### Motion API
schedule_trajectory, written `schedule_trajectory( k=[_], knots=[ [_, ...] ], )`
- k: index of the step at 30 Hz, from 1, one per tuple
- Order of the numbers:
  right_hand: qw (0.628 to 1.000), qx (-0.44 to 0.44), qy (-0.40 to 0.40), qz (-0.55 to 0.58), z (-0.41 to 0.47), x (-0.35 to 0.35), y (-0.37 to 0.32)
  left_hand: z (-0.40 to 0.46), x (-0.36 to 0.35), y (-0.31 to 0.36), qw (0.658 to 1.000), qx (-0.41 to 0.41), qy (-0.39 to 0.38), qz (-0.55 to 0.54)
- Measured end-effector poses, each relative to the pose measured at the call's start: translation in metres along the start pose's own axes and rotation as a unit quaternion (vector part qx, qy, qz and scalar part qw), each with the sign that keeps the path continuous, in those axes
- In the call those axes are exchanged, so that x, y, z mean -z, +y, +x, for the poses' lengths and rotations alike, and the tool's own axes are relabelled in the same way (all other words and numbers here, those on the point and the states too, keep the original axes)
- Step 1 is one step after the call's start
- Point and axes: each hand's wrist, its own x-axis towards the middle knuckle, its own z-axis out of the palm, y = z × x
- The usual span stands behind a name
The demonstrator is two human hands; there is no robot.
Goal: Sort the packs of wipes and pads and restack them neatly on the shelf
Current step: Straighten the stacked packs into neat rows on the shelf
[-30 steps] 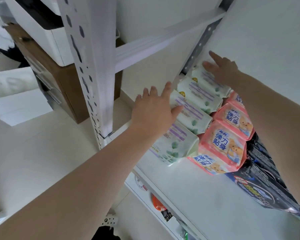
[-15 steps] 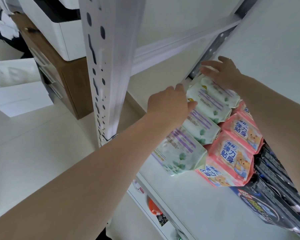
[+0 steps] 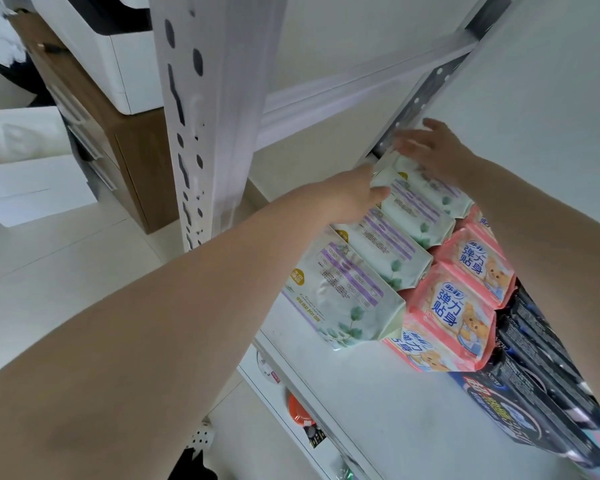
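Your left hand (image 3: 355,194) gripped a far green pack (image 3: 418,206), your right hand (image 3: 430,150) lay flat on the farthest one (squaring the row, I'd judge).

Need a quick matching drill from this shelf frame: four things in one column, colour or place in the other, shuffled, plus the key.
Column 1
1. leaf-print packs
2. bear-print packs
3. dark packs
4. left hand

Column 2
A. pink, the middle row on the shelf
B. on the left end of a rear pale green pack
C. pale green with purple bands, the row nearest the front post
D. black and blue, under the right forearm

Pairs: 1-C, 2-A, 3-D, 4-B
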Motion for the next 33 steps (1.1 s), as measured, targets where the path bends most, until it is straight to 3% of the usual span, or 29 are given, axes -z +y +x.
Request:
schedule_trajectory(
  k=[2,4,7,9,11,16,22,28,33],
  knots=[
    [0.997,-0.028,0.059,-0.030,-0.001,0.003,0.009,-0.020,0.003,0.005,0.995,-0.014,0.058,0.080],
    [0.993,-0.083,0.059,-0.061,-0.004,0.005,0.020,-0.049,-0.001,0.007,0.976,-0.058,0.101,0.184],
    [0.991,-0.121,0.011,-0.050,-0.008,0.000,0.033,-0.093,-0.018,0.000,0.941,-0.154,0.040,0.298],
    [0.992,-0.123,0.014,-0.028,-0.013,-0.003,0.033,-0.108,-0.025,-0.009,0.906,-0.176,-0.017,0.384],
    [0.992,-0.126,0.027,-0.014,-0.013,-0.004,0.035,-0.106,-0.029,-0.016,0.879,-0.181,-0.028,0.440],
    [0.992,-0.106,0.040,-0.062,-0.015,-0.005,0.037,-0.092,-0.041,-0.017,0.866,-0.188,0.026,0.462],
    [0.991,-0.083,0.028,-0.103,-0.015,-0.004,0.049,-0.090,-0.036,-0.016,0.844,-0.192,0.013,0.500],
    [0.990,-0.087,0.055,-0.099,-0.030,0.001,0.043,-0.094,-0.031,-0.016,0.853,-0.215,0.011,0.476],
    [0.993,-0.076,0.082,-0.035,-0.100,0.012,0.042,-0.088,-0.027,-0.004,0.870,-0.242,0.026,0.429]
  ],
)
